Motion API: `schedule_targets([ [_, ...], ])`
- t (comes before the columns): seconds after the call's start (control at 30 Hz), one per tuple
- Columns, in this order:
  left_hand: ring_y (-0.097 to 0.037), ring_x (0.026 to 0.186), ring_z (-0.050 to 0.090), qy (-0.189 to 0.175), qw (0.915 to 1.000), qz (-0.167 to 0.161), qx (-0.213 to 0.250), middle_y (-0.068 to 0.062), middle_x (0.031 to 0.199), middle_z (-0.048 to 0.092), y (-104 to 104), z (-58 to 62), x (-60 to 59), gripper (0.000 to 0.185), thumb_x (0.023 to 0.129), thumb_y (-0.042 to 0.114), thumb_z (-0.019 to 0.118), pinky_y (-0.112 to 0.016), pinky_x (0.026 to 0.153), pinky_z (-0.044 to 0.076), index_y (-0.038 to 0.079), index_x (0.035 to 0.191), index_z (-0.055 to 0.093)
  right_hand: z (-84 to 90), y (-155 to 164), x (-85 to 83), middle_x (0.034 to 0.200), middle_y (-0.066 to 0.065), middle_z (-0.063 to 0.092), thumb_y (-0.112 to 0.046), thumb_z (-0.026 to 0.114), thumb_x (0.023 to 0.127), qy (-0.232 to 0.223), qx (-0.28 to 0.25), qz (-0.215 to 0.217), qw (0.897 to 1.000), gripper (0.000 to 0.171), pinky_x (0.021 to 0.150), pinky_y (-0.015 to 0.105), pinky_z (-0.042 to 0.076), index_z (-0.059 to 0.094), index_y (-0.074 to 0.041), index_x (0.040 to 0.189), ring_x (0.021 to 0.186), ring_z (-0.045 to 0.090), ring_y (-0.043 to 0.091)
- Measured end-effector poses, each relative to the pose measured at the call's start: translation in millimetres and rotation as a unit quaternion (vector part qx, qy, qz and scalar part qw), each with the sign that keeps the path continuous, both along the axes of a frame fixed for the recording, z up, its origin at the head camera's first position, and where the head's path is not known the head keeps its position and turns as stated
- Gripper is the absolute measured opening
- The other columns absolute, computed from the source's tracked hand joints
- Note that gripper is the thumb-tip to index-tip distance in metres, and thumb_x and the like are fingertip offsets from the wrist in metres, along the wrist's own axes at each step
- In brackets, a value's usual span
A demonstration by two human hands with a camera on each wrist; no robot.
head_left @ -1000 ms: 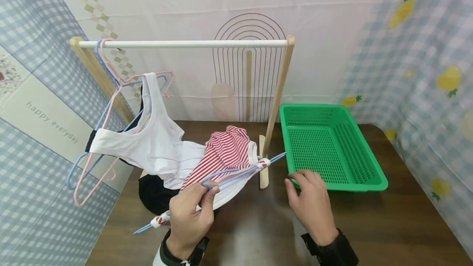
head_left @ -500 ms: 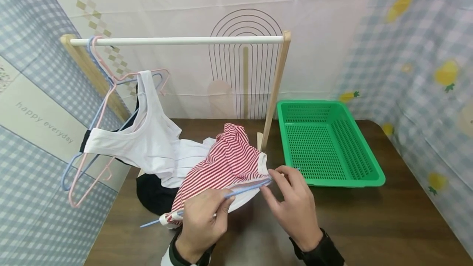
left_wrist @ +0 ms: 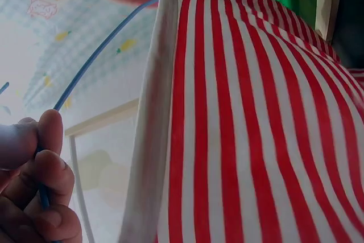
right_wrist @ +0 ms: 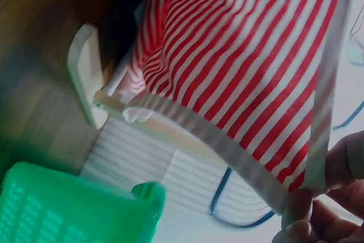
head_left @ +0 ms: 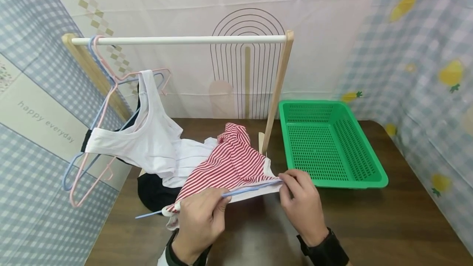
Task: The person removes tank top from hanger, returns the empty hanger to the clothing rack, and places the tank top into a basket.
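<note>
Here, the left hand [head_left: 201,221] curls its fingers [left_wrist: 40,169] round a thin light-blue wire hanger [head_left: 236,192], while the right hand [head_left: 301,200] pinches the white hem of a red-and-white striped cloth garment [head_left: 230,163] at the hanger's far tip. The garment stretches between the two sets of fingers, above a dark wooden table [head_left: 369,225]. Just beyond the right fingertips sits a green perforated plastic basket [head_left: 373,167]; past the left fingers, a white tank top [head_left: 148,143] hangs from a wooden rack [head_left: 177,40].
</note>
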State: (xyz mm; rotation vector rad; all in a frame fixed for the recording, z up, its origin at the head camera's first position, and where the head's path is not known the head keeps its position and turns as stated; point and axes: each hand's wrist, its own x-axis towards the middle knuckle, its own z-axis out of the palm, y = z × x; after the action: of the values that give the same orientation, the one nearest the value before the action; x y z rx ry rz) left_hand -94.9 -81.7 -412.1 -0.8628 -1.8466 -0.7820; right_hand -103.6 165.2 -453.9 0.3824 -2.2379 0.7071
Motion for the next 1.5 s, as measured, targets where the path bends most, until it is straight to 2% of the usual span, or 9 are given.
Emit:
schedule_targets([
  [0.27, -0.007, 0.057, 0.055, -0.035, 0.9992, 0.003, 0.017, 0.002, 0.072, 0.066, -9, 0.6, 3.9, 0.029, 0.108, 0.022, 0.053, -0.021, 0.051, 0.045, 0.006, 0.089, 0.068, 1.4, 19, -5.7, 0.096, 0.017, 0.068, 0.006, 0.061, 0.088, 0.005, -0.035, -0.040, 0.999, 0.017, 0.075, 0.034, 0.050, 0.075, 0.005, 0.097, 0.090, 0.063, 0.027],
  [0.53, -0.005, 0.063, 0.054, -0.111, 0.9871, -0.074, 0.090, -0.002, 0.076, 0.063, -13, 2.4, 11.0, 0.017, 0.104, 0.012, 0.059, -0.014, 0.059, 0.047, 0.002, 0.093, 0.066, 8.1, 31, -1.8, 0.093, 0.016, 0.066, 0.010, 0.055, 0.090, 0.006, -0.101, -0.058, 0.993, 0.021, 0.068, 0.015, 0.038, 0.075, 0.004, 0.096, 0.076, 0.049, 0.010],
  [0.7, -0.012, 0.073, 0.064, -0.142, 0.9690, -0.114, 0.167, -0.011, 0.079, 0.065, -13, 9.3, 13.4, 0.009, 0.100, -0.002, 0.060, -0.020, 0.066, 0.052, -0.004, 0.093, 0.064, 12.9, 35, 3.4, 0.091, 0.017, 0.067, 0.011, 0.054, 0.089, 0.032, -0.108, -0.061, 0.992, 0.023, 0.069, 0.014, 0.037, 0.075, 0.004, 0.094, 0.077, 0.046, 0.006],
  [0.8, -0.011, 0.069, 0.057, -0.165, 0.9557, -0.142, 0.198, -0.013, 0.079, 0.063, -13, 15.2, 12.5, 0.007, 0.098, -0.011, 0.056, -0.021, 0.061, 0.047, -0.007, 0.095, 0.060, 11.3, 38, 8.6, 0.089, 0.015, 0.066, 0.012, 0.054, 0.087, 0.056, -0.106, -0.059, 0.991, 0.024, 0.070, 0.016, 0.035, 0.075, 0.002, 0.092, 0.077, 0.044, 0.005],
  [0.97, -0.014, 0.067, 0.049, -0.222, 0.9209, -0.206, 0.245, -0.012, 0.086, 0.056, -17, 21.5, 11.7, 0.010, 0.098, -0.021, 0.044, -0.025, 0.058, 0.045, -0.013, 0.097, 0.049, 0.2, 46, 21.0, 0.087, 0.013, 0.064, 0.012, 0.053, 0.087, 0.048, -0.110, -0.067, 0.991, 0.025, 0.072, 0.014, 0.032, 0.075, 0.001, 0.090, 0.077, 0.041, 0.001],
  [1.17, -0.011, 0.073, 0.055, -0.284, 0.8827, -0.237, 0.290, 0.003, 0.098, 0.060, -24, 27.9, 9.5, 0.006, 0.105, -0.012, 0.039, -0.022, 0.065, 0.050, -0.018, 0.103, 0.039, -9.6, 56, 30.0, 0.090, 0.014, 0.065, 0.011, 0.052, 0.089, 0.018, -0.106, -0.086, 0.990, 0.024, 0.075, 0.010, 0.031, 0.074, 0.002, 0.091, 0.079, 0.040, -0.003],
  [1.33, -0.012, 0.071, 0.054, -0.277, 0.8505, -0.295, 0.336, -0.002, 0.099, 0.061, -31, 38.0, -0.9, 0.011, 0.105, -0.014, 0.036, -0.025, 0.060, 0.047, -0.009, 0.108, 0.044, -9.6, 64, 33.7, 0.085, 0.013, 0.067, 0.007, 0.052, 0.085, 0.040, -0.111, -0.116, 0.986, 0.023, 0.071, 0.009, 0.032, 0.074, 0.000, 0.084, 0.079, 0.042, -0.007],
  [1.4, -0.013, 0.068, 0.051, -0.266, 0.8443, -0.306, 0.351, -0.004, 0.097, 0.060, -34, 42.6, -6.5, 0.014, 0.105, -0.014, 0.035, -0.027, 0.055, 0.043, -0.006, 0.108, 0.046, -6.6, 66, 35.2, 0.081, 0.014, 0.066, 0.005, 0.053, 0.083, 0.062, -0.121, -0.123, 0.983, 0.022, 0.071, 0.007, 0.032, 0.074, 0.000, 0.079, 0.078, 0.043, -0.008],
  [1.5, -0.013, 0.064, 0.048, -0.271, 0.8452, -0.284, 0.363, -0.005, 0.094, 0.058, -38, 47.5, -16.1, 0.015, 0.106, -0.010, 0.036, -0.028, 0.050, 0.037, 0.000, 0.106, 0.048, 6.1, 63, 37.6, 0.076, 0.018, 0.064, 0.005, 0.052, 0.081, 0.111, -0.154, -0.125, 0.974, 0.022, 0.073, 0.004, 0.032, 0.073, 0.004, 0.074, 0.076, 0.045, -0.007],
])
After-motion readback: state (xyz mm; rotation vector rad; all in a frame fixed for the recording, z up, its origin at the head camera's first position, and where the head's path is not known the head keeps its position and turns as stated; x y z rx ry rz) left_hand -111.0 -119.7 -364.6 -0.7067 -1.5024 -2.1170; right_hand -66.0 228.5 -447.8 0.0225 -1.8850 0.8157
